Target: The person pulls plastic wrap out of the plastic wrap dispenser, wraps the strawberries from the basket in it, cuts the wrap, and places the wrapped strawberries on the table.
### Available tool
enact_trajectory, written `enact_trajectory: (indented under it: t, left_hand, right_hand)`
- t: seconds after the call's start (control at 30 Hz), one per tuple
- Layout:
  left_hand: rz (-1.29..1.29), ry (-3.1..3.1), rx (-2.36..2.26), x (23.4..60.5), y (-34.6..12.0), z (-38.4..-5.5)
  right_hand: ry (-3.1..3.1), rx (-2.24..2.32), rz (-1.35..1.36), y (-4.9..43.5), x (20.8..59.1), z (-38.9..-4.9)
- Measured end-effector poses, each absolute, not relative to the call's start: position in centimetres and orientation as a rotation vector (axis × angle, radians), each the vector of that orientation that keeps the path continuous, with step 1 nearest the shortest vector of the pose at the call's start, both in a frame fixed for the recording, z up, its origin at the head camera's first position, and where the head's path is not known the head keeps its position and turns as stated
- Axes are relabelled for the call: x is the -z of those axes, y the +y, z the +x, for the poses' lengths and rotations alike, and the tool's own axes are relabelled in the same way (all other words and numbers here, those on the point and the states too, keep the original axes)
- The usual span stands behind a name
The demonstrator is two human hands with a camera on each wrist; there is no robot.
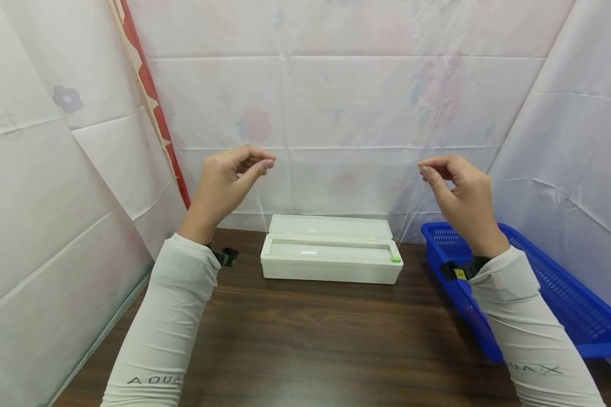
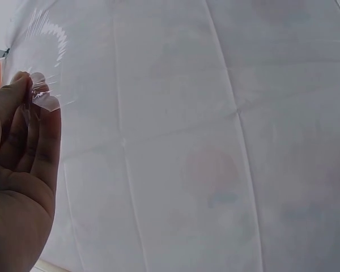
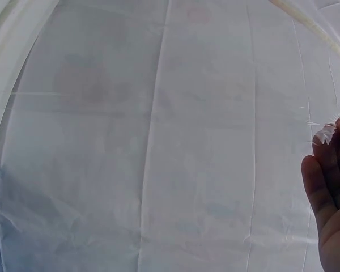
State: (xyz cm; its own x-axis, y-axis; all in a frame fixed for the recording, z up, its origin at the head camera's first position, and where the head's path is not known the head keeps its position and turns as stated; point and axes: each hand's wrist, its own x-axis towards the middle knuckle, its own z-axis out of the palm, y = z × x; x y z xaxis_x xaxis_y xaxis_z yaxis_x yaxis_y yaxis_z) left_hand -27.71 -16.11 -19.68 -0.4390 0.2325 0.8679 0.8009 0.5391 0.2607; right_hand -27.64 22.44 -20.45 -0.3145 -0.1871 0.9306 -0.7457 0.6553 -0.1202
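table (image 1: pixel 326 333) with white box (image 1: pixel 331 270), blue basket (image 1: pixel 575 305)

clear film (image 2: pixel 46 102) (creased), held aloft

Through the head camera I see a blue basket (image 1: pixel 580 308) with little holes on the brown table (image 1: pixel 310 339). Pale cloth (image 1: pixel 336 102) hangs behind (a greyish-purple flower (image 1: pixel 68 99) shows on the left), near a red strip (image 1: pixel 145 76).

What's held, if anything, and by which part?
Clear cling film: the left hand pinches one end of its upper edge, the right hand the other.
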Motion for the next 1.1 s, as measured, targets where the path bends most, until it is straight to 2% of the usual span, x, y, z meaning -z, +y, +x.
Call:
enact_trajectory:
  t: [0.47, 0.7, 0.83, 1.1]
  left_hand:
    - [-0.835, -1.992, 0.902, 19.9, -16.0, -26.7]
    - [-0.890, -2.049, 0.943, 18.5, -14.9, -23.2]
    - [-0.938, -2.078, 0.955, 18.7, -15.2, -23.0]
    - [-0.935, -2.067, 0.916, 19.0, -15.7, -22.9]
  right_hand:
    - [-1.838, -0.698, 0.736, 22.3, 20.5, -27.0]
    - [-1.870, -0.704, 0.712, 22.5, 20.8, -26.7]
    - [-1.895, -0.720, 0.698, 23.2, 21.5, -27.3]
    - [-1.955, -0.845, 0.730, 22.1, 20.6, -24.8]
